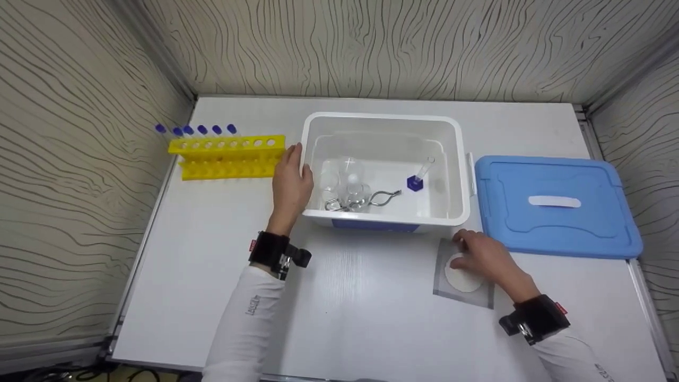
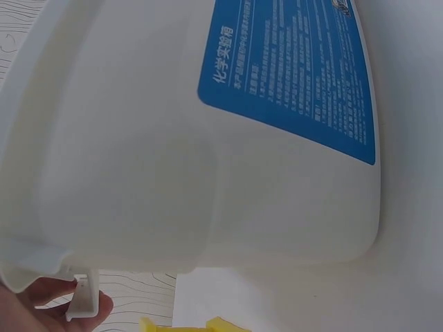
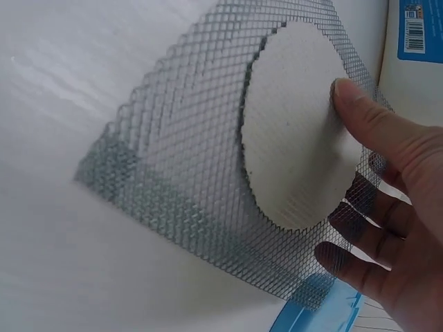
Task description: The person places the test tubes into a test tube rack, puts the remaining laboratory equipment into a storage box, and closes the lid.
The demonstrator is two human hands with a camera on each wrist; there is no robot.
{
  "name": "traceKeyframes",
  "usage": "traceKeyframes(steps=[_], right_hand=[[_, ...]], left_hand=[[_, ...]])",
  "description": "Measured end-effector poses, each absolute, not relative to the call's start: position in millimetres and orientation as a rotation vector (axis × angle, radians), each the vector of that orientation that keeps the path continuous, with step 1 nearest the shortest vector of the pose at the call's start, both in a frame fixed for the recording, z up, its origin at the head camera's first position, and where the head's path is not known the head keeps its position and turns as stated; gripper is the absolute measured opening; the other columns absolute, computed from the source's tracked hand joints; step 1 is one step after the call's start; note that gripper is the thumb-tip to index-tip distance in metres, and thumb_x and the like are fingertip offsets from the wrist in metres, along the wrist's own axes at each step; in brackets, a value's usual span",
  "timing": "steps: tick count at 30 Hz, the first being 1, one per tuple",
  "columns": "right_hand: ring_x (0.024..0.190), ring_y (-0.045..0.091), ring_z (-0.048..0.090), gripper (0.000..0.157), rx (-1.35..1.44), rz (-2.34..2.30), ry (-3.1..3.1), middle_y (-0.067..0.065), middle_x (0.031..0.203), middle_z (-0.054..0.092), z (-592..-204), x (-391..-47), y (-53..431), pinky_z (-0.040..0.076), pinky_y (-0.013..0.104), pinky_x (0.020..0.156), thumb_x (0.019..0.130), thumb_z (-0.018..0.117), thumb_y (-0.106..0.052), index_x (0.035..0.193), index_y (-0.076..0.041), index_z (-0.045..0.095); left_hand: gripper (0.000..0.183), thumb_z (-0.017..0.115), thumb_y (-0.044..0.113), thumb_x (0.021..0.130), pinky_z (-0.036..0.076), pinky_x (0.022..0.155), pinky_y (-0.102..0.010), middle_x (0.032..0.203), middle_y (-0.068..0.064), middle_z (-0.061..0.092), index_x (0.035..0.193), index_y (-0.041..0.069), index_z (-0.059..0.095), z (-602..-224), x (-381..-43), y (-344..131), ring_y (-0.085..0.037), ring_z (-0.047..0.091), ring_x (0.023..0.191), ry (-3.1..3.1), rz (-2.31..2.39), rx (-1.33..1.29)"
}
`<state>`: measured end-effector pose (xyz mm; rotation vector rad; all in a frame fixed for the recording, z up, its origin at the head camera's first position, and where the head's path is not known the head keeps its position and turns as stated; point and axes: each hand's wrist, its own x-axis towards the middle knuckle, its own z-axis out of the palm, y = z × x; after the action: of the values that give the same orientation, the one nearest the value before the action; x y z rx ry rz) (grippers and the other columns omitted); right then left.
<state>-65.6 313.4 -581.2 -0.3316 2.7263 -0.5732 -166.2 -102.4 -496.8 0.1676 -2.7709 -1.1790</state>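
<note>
My right hand (image 1: 485, 257) pinches a wire gauze (image 3: 187, 149) with a round white centre. The thumb lies on the white disc in the right wrist view, and the other fingers show behind the mesh. This gauze is over the table, just in front of the right end of a white plastic box (image 1: 382, 218). At the box's left side, my left hand (image 1: 292, 183) grips the white side latch (image 2: 86, 296). Inside the box are clear glassware (image 1: 351, 172), metal tongs (image 1: 384, 199) and a small measuring cylinder (image 1: 423, 171) on a purple hexagonal base.
A yellow test tube rack (image 1: 233, 172) stands left of the box, holding several tubes with purple caps (image 1: 202, 129). To the right lies a blue lid (image 1: 557, 223) with a white handle. Patterned panels (image 1: 371, 48) wall in the white table (image 1: 339, 318).
</note>
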Motion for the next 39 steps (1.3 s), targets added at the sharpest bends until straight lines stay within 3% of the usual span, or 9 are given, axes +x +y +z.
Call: traceKeyframes(steps=[12,29,35,39], right_hand=[[0.077,0.017,0.057,0.023,-0.263,-0.759,2.604,0.007,0.086,0.066,-559,-79,327,0.046,0.028,0.064,0.082,0.074,-0.016,0.101,-0.004,0.067],[0.087,0.024,0.063,0.020,-0.262,-0.768,2.714,0.014,0.095,0.072,-513,-94,348,0.051,0.028,0.070,0.088,0.072,-0.016,0.102,-0.002,0.071],[0.096,0.034,0.065,0.028,-0.212,-0.783,2.791,0.022,0.103,0.072,-496,-96,356,0.052,0.034,0.075,0.091,0.070,-0.020,0.109,0.001,0.070],[0.096,0.037,0.064,0.030,-0.188,-0.801,2.853,0.023,0.104,0.072,-482,-98,361,0.049,0.024,0.069,0.094,0.068,-0.022,0.111,0.001,0.069]], left_hand=[[0.051,0.051,0.012,0.099,0.034,0.121,-0.048,0.153,-0.020,0.044,0.149,0.005,0.043,-498,-165,-102,-0.035,0.044,0.141,-2.759,-1.192,0.161],[0.051,0.051,0.012,0.099,0.034,0.121,-0.047,0.153,-0.020,0.044,0.149,0.004,0.043,-496,-165,-102,-0.035,0.045,0.141,-2.758,-1.200,0.159],[0.051,0.051,0.012,0.099,0.034,0.121,-0.047,0.152,-0.020,0.044,0.149,0.004,0.043,-497,-166,-102,-0.035,0.045,0.141,-2.761,-1.197,0.160],[0.051,0.051,0.010,0.098,0.036,0.119,-0.048,0.150,-0.022,0.046,0.148,0.002,0.045,-497,-166,-103,-0.037,0.046,0.139,-2.741,-1.189,0.137]])
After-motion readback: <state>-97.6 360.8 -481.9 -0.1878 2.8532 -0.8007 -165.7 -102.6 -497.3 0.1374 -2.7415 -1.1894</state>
